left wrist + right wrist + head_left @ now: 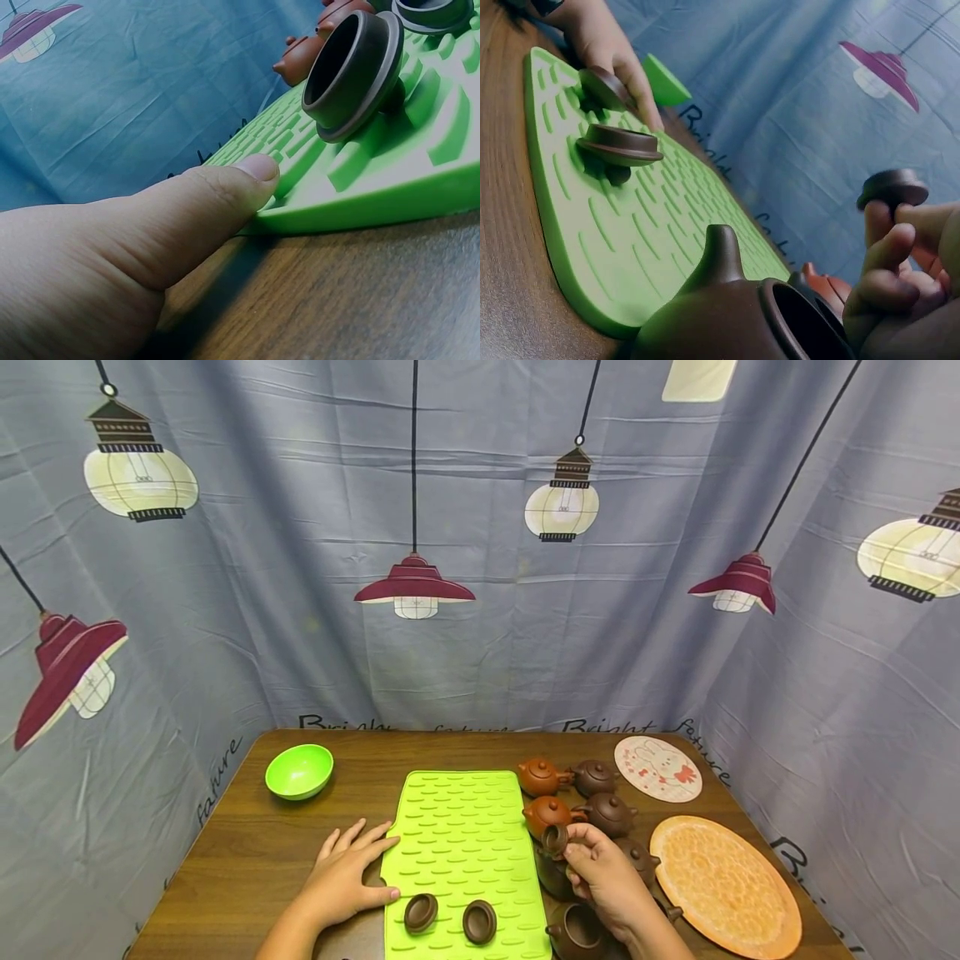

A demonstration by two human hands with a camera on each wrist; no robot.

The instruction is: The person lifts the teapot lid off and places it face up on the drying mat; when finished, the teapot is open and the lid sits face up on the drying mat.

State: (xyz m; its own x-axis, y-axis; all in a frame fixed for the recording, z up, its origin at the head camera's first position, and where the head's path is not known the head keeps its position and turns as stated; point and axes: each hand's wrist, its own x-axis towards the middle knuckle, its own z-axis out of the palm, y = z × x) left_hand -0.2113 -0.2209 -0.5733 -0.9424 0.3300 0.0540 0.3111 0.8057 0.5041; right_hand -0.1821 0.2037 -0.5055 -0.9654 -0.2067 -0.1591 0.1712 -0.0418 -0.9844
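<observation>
My right hand [606, 875] pinches a dark brown teapot lid [892, 187] between thumb and fingers, its hollow underside turned up, above the teapots. Below that hand stands a lidless dark brown teapot [582, 930], its round mouth uncovered. My left hand [341, 878] lies spread at the left edge of the green ridged mat [465, 827], its thumb and fingertips on the mat's edge. Two more dark lids lie upside down on the mat's near end: a left lid [421, 912], tilted near the left thumb, and a right lid [479, 922].
Several teapots stand right of the mat, including orange-brown ones [547, 814] and dark ones [609, 814] with lids on. Farther right lie an orange round mat [727, 885] and a white rabbit mat [658, 768]. A green bowl [299, 772] stands at the back left.
</observation>
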